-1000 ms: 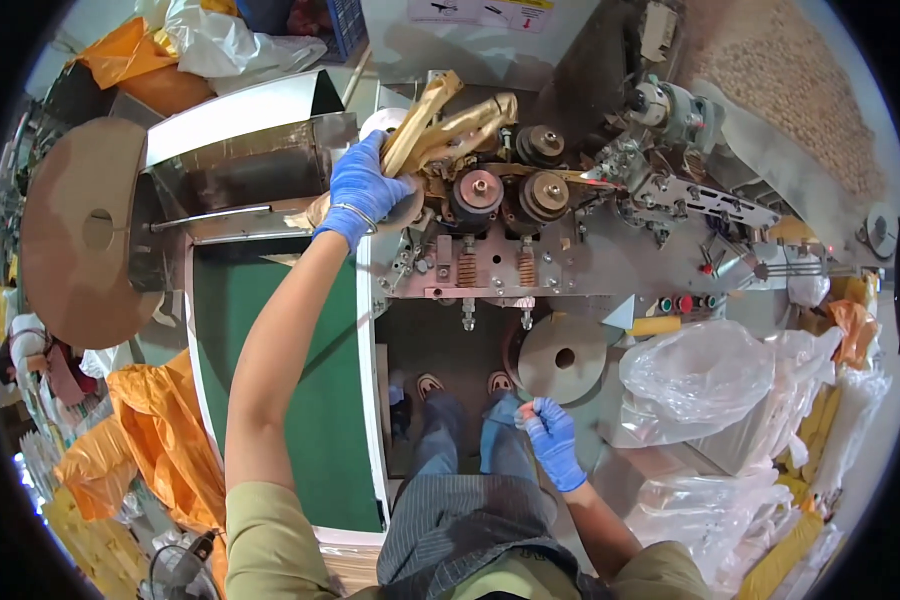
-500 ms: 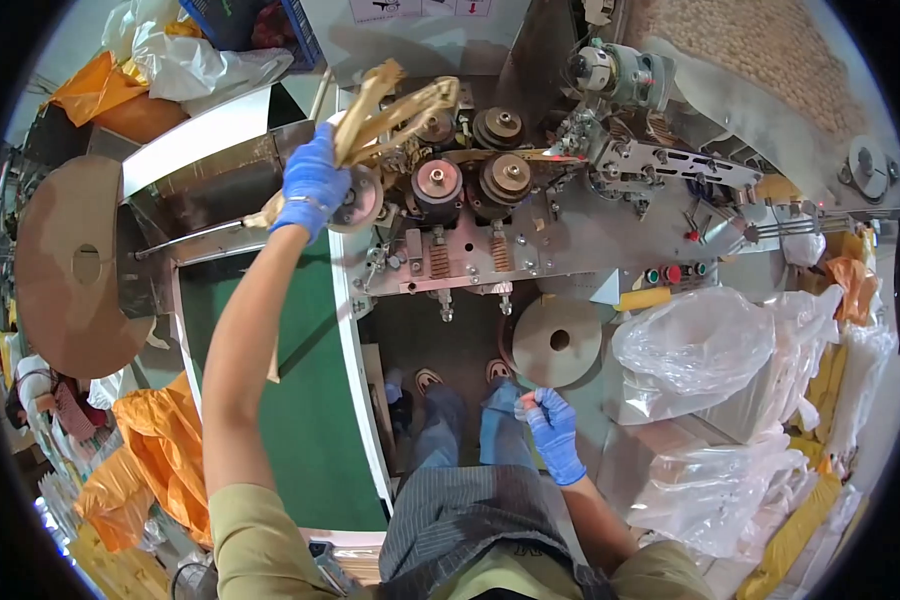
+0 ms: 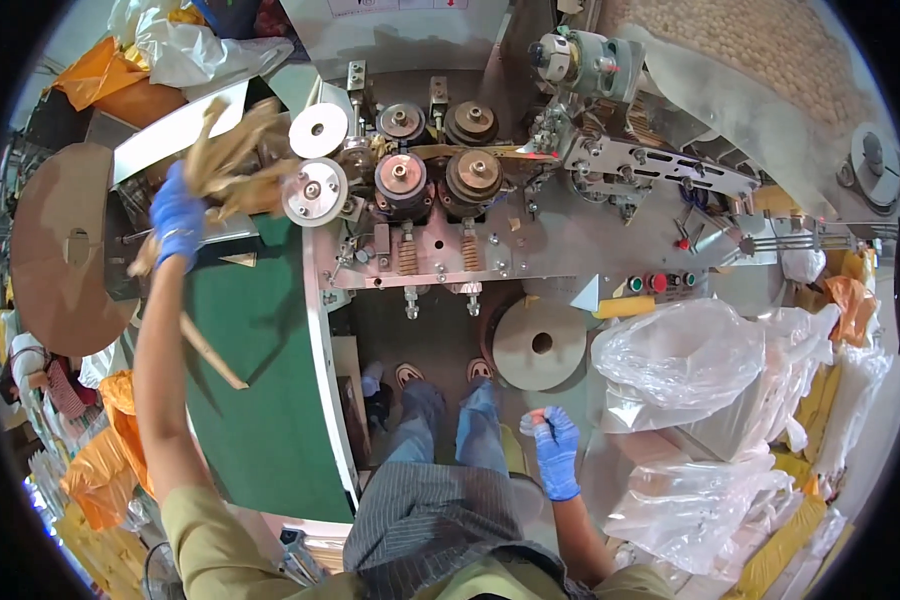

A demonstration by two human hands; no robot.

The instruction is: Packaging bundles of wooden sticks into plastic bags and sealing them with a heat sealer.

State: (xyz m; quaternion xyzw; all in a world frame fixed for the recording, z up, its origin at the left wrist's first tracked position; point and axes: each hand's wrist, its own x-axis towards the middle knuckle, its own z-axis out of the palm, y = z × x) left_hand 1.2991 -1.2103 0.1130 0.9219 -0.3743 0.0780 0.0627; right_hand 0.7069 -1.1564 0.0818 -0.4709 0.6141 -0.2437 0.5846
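Brown paper strips [image 3: 232, 158] in left hands [image 3: 177, 222]

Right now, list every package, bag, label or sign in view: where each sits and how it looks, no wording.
Clear plastic bags: right of the machine, bulging, crumpled.
White bag: upper left, crumpled.
Orange bags: lower left, bunched.
White sign: top of the machine, rectangular, red marks.
Tan paper strips: in the blue-gloved left hand, blurred.

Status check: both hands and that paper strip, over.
Left hand gripping crumpled brown paper strip, lifted beside machine rollers. Right hand low, closed on small item. Nothing blocking.
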